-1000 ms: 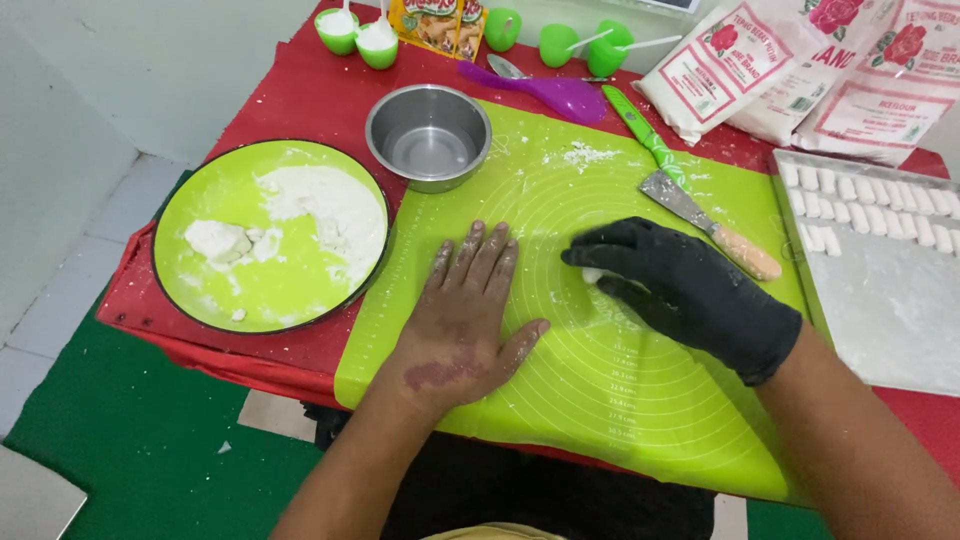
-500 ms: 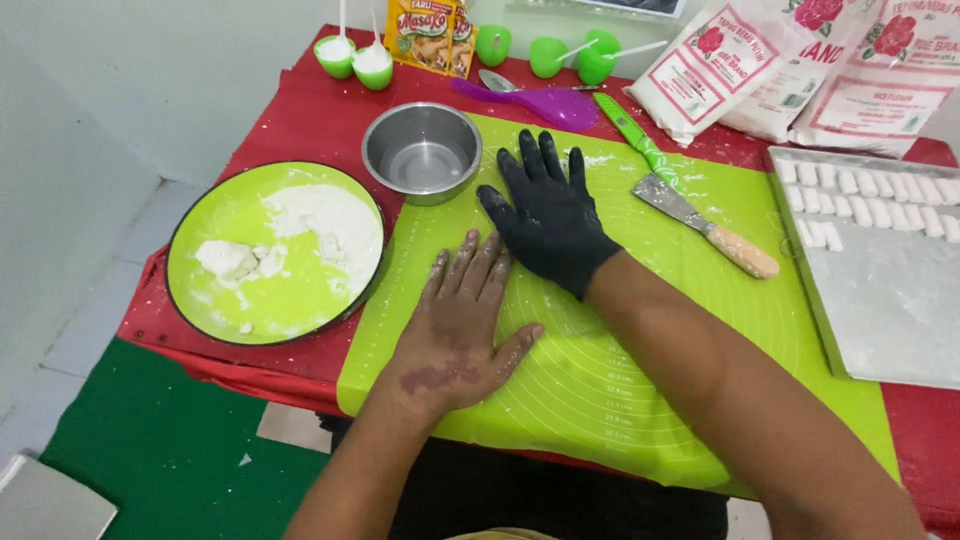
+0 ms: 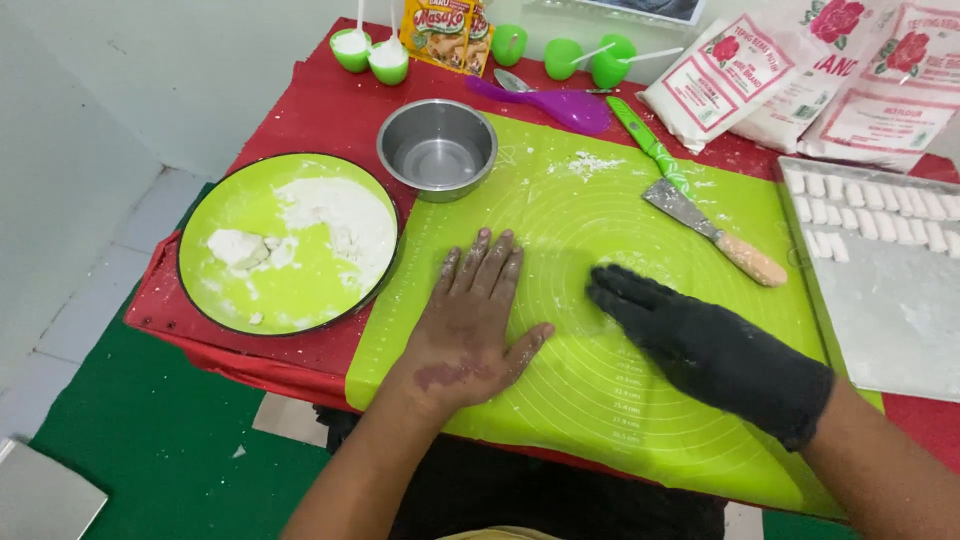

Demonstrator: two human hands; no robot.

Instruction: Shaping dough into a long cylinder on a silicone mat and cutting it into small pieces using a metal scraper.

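1. Green silicone mat [image 3: 600,400]: dusted with flour; no dough shows on it.
2. Metal tray [image 3: 880,330], right: rows of cut dough pieces [image 3: 870,200] already laid out; much of it bare.
3. Green plate [image 3: 250,290], left: flour and a dough lump [image 3: 238,245] remain.
4. Right hand [image 3: 700,345], black-gloved: flat, fingers extended, gripping nothing visible.
5. Left hand [image 3: 470,330], bare: flat, palm down, empty.

On my table: steel bowl [image 3: 437,148] at upper centre; green plate [image 3: 250,290] of flour at left; scraper [image 3: 714,232] and purple spoon [image 3: 560,104] at upper right; tray [image 3: 890,320] of white pieces at right edge; flour bags [image 3: 800,80] at top right.
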